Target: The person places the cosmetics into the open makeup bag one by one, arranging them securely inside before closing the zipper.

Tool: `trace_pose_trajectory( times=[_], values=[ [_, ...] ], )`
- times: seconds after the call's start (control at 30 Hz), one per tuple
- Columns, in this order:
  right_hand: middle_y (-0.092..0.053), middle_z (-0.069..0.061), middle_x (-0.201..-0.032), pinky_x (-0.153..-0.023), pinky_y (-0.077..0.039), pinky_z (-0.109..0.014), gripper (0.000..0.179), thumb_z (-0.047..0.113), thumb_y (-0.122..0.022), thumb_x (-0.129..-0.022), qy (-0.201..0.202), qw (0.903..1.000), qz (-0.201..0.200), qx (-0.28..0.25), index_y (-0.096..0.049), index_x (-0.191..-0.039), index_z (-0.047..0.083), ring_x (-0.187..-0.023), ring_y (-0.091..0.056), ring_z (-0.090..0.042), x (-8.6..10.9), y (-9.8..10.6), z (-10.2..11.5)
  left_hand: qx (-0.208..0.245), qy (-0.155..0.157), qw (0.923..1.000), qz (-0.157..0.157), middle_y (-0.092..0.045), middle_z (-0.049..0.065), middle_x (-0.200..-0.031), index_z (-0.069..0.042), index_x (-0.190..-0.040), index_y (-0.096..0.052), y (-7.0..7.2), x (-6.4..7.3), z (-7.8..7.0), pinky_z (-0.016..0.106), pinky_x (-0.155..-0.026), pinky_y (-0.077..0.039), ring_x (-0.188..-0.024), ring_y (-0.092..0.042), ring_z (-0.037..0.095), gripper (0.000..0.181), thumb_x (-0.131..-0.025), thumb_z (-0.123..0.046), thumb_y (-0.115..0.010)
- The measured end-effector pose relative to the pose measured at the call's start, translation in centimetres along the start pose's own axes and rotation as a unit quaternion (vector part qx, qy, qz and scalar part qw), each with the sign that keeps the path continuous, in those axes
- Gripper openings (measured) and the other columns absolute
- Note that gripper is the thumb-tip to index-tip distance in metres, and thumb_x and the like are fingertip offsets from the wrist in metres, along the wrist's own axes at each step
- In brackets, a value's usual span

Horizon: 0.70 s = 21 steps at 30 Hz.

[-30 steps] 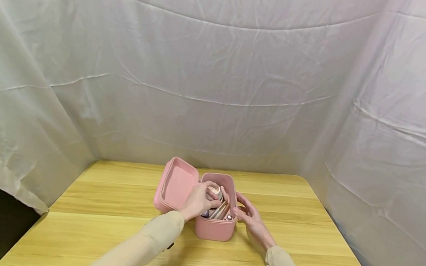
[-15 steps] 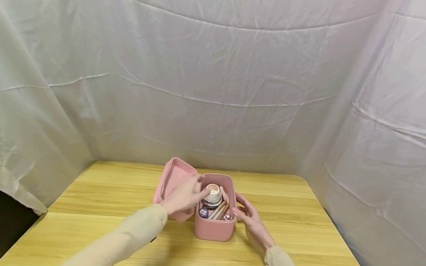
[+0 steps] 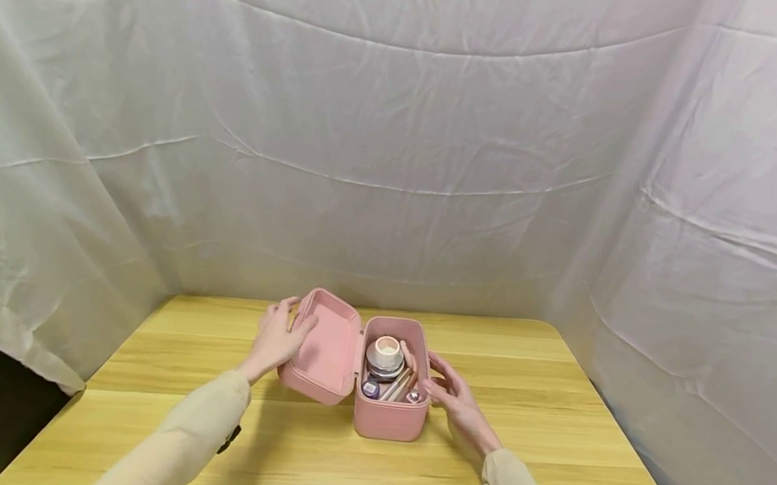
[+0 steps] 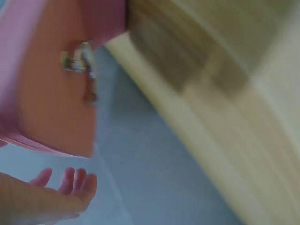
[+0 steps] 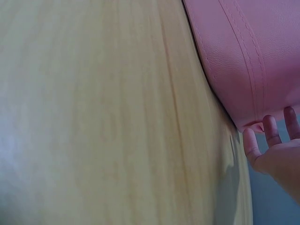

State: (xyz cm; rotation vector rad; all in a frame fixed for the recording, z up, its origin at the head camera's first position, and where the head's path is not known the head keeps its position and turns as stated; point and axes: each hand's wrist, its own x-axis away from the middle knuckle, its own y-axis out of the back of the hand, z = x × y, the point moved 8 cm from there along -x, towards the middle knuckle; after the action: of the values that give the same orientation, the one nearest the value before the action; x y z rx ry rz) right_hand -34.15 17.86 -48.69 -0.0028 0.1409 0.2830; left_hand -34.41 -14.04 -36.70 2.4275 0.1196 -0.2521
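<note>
A pink cosmetic case stands on the table with its lid folded out to the left. Inside are a white jar on a silver-rimmed round container, slim tubes, and a small purple-capped item. My left hand straddles the lid's left edge, thumb over the inner side; in the left wrist view its spread fingers are just off the lid's edge. My right hand rests along the case's right side, fingers lightly bent against the wall.
The wooden table extends on both sides of the case and in front of it. Pale cloth hangs behind and along the sides. A dark area shows at the lower left.
My left hand has let go of the white jar inside the case and moved left across the lid to its outer edge. My right hand has stayed at the case's side.
</note>
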Motion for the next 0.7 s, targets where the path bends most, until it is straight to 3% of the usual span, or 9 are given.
trace_pose_trajectory(
  times=[0.17,0.3,0.53,0.7],
  values=[
    [-0.033,-0.022,-0.158,-0.085,-0.050,-0.024,0.065,0.010,-0.060,-0.098,-0.008,1.0000,0.002,-0.004,-0.030,-0.156,0.003,-0.118,-0.052,-0.014,0.0,0.1,-0.2,0.060,0.034,0.9974,0.022,-0.041,0.034,-0.146,0.005,-0.153,-0.027,0.1,0.3,2.8,0.061,-0.113,-0.040,-0.132,-0.045,0.047,0.066,-0.107,-0.040,-0.042],
    [-0.032,-0.022,-0.159,-0.084,-0.049,-0.024,0.065,0.010,-0.059,-0.099,-0.005,1.0000,0.005,-0.004,-0.030,-0.156,0.003,-0.117,-0.052,-0.012,0.0,0.2,-0.2,0.076,0.045,0.9952,0.042,-0.045,0.033,-0.146,0.003,-0.154,-0.026,0.0,0.7,4.1,0.059,-0.115,-0.041,-0.133,-0.049,0.046,0.070,-0.108,-0.049,-0.033],
    [-0.032,-0.023,-0.158,-0.084,-0.049,-0.024,0.065,0.009,-0.059,-0.099,-0.008,0.9999,0.001,-0.008,-0.030,-0.156,0.002,-0.115,-0.053,-0.010,-0.1,0.2,-0.3,0.096,0.037,0.9921,0.071,-0.058,0.027,-0.136,0.002,-0.154,-0.029,-0.3,1.4,5.1,0.055,-0.106,-0.050,-0.114,-0.066,0.036,0.062,-0.110,-0.042,-0.031],
    [-0.032,-0.025,-0.158,-0.084,-0.049,-0.024,0.065,0.009,-0.059,-0.099,-0.005,1.0000,0.000,-0.002,-0.030,-0.156,0.001,-0.116,-0.053,-0.011,0.0,0.1,-0.1,0.129,0.026,0.9886,0.073,-0.059,0.025,-0.132,0.003,-0.151,-0.034,-0.5,1.5,5.2,0.040,-0.095,-0.058,-0.108,-0.067,0.027,0.054,-0.110,-0.032,-0.035]
  ],
)
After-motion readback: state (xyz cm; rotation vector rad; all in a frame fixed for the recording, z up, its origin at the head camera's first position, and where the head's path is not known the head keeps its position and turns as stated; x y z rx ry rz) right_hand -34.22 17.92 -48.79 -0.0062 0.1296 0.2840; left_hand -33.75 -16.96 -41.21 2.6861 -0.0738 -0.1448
